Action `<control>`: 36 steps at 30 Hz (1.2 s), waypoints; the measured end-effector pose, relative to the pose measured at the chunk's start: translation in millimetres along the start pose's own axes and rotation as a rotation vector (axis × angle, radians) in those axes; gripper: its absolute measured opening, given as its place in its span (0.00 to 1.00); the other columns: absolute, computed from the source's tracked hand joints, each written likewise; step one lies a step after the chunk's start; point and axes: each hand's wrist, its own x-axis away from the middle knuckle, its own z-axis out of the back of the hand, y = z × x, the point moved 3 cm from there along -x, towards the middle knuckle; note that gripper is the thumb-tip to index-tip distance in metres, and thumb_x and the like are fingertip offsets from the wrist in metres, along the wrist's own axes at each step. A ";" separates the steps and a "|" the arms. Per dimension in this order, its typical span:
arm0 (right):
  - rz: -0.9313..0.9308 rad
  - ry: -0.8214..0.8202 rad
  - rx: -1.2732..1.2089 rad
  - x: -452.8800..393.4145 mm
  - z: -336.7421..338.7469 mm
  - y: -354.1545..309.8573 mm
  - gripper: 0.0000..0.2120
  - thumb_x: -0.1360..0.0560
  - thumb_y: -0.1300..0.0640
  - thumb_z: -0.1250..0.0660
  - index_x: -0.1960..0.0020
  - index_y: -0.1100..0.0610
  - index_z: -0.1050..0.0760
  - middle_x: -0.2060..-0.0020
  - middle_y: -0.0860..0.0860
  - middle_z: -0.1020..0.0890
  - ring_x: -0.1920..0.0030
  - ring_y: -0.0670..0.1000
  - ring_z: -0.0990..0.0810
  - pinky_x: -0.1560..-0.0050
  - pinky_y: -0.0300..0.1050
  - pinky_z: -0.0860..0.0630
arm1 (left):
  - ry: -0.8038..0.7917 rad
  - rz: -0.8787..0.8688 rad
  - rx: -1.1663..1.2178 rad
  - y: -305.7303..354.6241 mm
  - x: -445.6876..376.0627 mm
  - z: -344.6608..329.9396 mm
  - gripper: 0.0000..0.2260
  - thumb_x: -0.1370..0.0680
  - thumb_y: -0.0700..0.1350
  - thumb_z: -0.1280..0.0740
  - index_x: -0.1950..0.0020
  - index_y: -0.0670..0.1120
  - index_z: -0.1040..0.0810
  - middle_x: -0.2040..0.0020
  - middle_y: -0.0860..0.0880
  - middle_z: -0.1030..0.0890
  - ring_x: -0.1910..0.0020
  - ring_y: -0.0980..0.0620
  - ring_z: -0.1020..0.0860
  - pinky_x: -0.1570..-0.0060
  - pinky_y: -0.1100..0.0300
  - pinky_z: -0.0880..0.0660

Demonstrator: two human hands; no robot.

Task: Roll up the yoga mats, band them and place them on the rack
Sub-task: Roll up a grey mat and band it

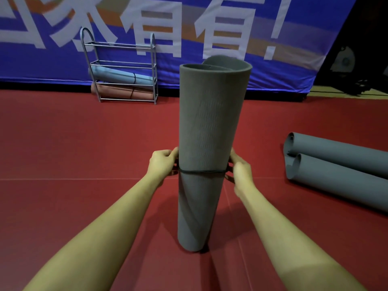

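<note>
Both hands, left hand [162, 162] and right hand [241, 171], pinch the band [201, 171] round the upright grey mat [210, 122]; two mats sit on the rack [123, 66], another mat [340, 164] lies loosely rolled on the floor.

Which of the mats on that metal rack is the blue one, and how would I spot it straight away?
Look to the big blue banner along the back wall; the metal rack stands on the red floor before it. The light blue mat lies rolled on the second shelf from the bottom. The rolled mat right below it is pinkish orange, and the shelves above hold nothing.
</note>
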 end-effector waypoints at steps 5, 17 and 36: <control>0.084 -0.057 0.083 0.1 -8.3 -22.3 0.18 0.19 0.44 0.44 0.36 0.51 0.27 0.45 0.43 0.22 0.42 0.46 0.24 0.43 0.41 0.30 | -0.182 0.124 0.111 23.2 11.9 -20.4 0.28 0.21 0.65 0.49 0.30 0.50 0.29 0.35 0.47 0.25 0.37 0.44 0.27 0.39 0.45 0.31; 0.242 -0.206 -0.150 9.6 -55.0 -154.3 0.35 0.27 0.30 0.43 0.33 0.56 0.26 0.38 0.52 0.21 0.36 0.50 0.24 0.33 0.48 0.30 | -0.027 -0.399 0.297 162.1 22.6 -28.5 0.39 0.29 0.76 0.49 0.32 0.49 0.29 0.37 0.50 0.23 0.37 0.54 0.26 0.34 0.51 0.32; 0.442 -0.182 0.049 -15.7 -21.7 -217.1 0.18 0.21 0.53 0.37 0.32 0.56 0.32 0.36 0.54 0.25 0.38 0.49 0.26 0.34 0.46 0.31 | 0.161 -0.574 0.105 212.6 30.8 -62.2 0.12 0.20 0.42 0.40 0.37 0.50 0.26 0.42 0.52 0.23 0.43 0.56 0.26 0.41 0.63 0.33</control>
